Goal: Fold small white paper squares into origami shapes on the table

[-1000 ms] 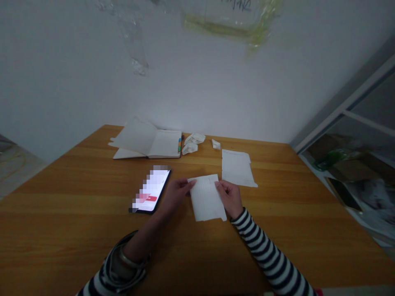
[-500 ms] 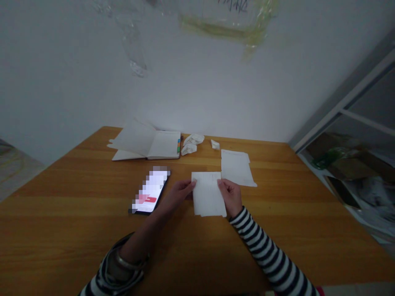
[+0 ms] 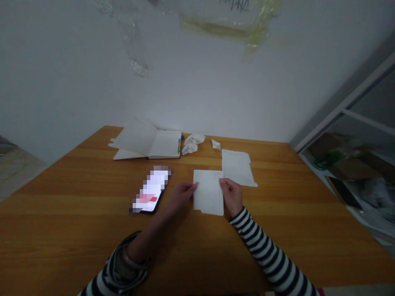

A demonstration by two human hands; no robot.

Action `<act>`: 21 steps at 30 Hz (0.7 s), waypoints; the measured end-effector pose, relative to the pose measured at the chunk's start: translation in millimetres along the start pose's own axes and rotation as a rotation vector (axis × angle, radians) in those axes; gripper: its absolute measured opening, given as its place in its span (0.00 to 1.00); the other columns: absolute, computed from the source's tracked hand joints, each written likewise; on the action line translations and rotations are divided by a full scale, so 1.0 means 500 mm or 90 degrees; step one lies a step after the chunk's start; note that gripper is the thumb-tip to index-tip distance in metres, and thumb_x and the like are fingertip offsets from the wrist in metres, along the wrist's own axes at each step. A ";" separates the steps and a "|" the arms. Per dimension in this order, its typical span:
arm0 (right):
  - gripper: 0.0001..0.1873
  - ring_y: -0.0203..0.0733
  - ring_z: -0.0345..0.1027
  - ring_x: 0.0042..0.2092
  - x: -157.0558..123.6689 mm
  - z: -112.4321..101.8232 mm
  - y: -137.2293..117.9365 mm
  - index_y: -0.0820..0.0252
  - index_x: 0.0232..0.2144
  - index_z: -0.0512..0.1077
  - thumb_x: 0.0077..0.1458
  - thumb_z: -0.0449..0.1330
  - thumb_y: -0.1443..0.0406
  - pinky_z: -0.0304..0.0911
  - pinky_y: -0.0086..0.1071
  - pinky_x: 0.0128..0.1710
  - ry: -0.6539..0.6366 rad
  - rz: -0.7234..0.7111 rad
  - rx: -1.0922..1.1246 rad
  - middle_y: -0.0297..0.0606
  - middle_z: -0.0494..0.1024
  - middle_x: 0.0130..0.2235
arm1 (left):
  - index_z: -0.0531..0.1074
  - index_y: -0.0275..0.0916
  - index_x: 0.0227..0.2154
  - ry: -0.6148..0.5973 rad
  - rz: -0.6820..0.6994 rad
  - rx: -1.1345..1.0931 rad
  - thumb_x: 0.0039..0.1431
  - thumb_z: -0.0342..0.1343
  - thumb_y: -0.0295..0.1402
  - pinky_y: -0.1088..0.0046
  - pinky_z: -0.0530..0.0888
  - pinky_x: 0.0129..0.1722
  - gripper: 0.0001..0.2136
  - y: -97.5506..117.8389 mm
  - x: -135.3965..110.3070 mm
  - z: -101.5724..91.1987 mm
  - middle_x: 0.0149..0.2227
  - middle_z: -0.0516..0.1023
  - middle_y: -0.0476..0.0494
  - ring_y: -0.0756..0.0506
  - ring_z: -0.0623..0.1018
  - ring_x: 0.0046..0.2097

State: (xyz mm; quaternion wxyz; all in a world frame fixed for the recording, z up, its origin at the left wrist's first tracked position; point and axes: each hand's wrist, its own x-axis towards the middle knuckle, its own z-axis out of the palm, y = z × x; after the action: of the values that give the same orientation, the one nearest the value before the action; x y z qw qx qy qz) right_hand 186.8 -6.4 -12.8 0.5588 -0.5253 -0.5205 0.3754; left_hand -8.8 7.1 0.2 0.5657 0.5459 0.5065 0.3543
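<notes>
Between my hands is a sheet of lined paper (image 3: 208, 194), roughly square, with an uneven lower edge. My left hand (image 3: 181, 196) pinches its left side, thumb on the front face. On the opposite side, my right hand (image 3: 232, 195) grips the paper's edge between thumb and fingers. The fingers behind the sheet are hidden. Just beyond my right hand, a second white sheet (image 3: 238, 168) with a ragged right edge lies flat on the table. A phone (image 3: 150, 191) with a lit, partly pixelated screen lies left of my left hand.
An open notebook (image 3: 166, 144) with coloured index tabs lies at the back left of the wooden table (image 3: 286, 230). Crumpled paper pieces (image 3: 194, 142) sit beside it, with a smaller scrap (image 3: 215, 144) farther right. A wall stands behind; a framed glass panel (image 3: 364, 135) is at the right.
The held sheet has tilted slightly, its lower right corner shifting left. My left hand has moved a little to the right. Both hands keep their hold.
</notes>
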 end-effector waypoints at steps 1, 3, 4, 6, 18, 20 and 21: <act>0.21 0.35 0.52 0.25 0.000 0.000 0.001 0.61 0.23 0.70 0.58 0.57 0.51 0.50 0.29 0.25 0.000 0.000 0.005 0.30 0.62 0.21 | 0.70 0.36 0.20 0.015 0.012 0.008 0.51 0.56 0.58 0.73 0.65 0.27 0.26 0.000 -0.001 0.001 0.21 0.70 0.49 0.48 0.68 0.26; 0.21 0.35 0.53 0.25 0.001 0.000 0.005 0.61 0.23 0.70 0.59 0.56 0.52 0.50 0.29 0.25 0.018 -0.001 0.017 0.30 0.62 0.22 | 0.72 0.36 0.23 0.026 0.037 0.012 0.53 0.56 0.57 0.73 0.66 0.28 0.25 0.001 -0.003 0.004 0.23 0.72 0.47 0.47 0.70 0.27; 0.21 0.35 0.53 0.26 0.002 0.000 0.007 0.62 0.24 0.71 0.59 0.56 0.51 0.51 0.29 0.25 0.032 0.000 0.024 0.31 0.63 0.22 | 0.73 0.36 0.24 0.012 0.043 0.007 0.53 0.56 0.56 0.72 0.66 0.29 0.24 0.001 -0.004 0.006 0.24 0.73 0.47 0.47 0.71 0.28; 0.21 0.36 0.54 0.26 0.003 0.000 0.011 0.62 0.27 0.73 0.59 0.56 0.51 0.52 0.29 0.25 0.049 0.008 0.034 0.32 0.65 0.23 | 0.74 0.36 0.25 -0.031 0.042 0.009 0.54 0.55 0.56 0.72 0.67 0.28 0.24 -0.002 -0.003 0.008 0.24 0.74 0.46 0.47 0.71 0.28; 0.21 0.37 0.58 0.26 0.003 -0.001 0.003 0.62 0.27 0.74 0.58 0.57 0.50 0.55 0.29 0.26 0.104 0.011 0.045 0.33 0.68 0.24 | 0.71 0.37 0.21 -0.092 -0.029 0.044 0.52 0.53 0.59 0.71 0.68 0.24 0.26 -0.004 -0.005 0.018 0.19 0.73 0.46 0.47 0.72 0.22; 0.21 0.37 0.58 0.26 0.002 0.001 0.002 0.62 0.27 0.74 0.58 0.57 0.51 0.55 0.29 0.26 0.108 0.007 0.057 0.33 0.68 0.24 | 0.70 0.38 0.22 -0.059 -0.026 0.059 0.53 0.53 0.57 0.71 0.67 0.23 0.24 -0.004 -0.006 0.020 0.18 0.73 0.47 0.47 0.72 0.20; 0.20 0.37 0.58 0.27 0.002 0.002 0.002 0.62 0.27 0.74 0.58 0.57 0.51 0.55 0.29 0.27 0.112 0.006 0.063 0.33 0.69 0.24 | 0.70 0.38 0.22 -0.046 -0.009 0.068 0.55 0.52 0.56 0.71 0.67 0.23 0.23 -0.004 -0.005 0.020 0.18 0.73 0.47 0.47 0.72 0.20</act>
State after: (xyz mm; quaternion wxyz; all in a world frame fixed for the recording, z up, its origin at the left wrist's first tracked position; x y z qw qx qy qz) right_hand 185.9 -5.2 -13.6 0.6258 -0.5307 -0.4477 0.3553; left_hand -0.1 1.7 -2.3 0.5563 0.5843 0.5076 0.3026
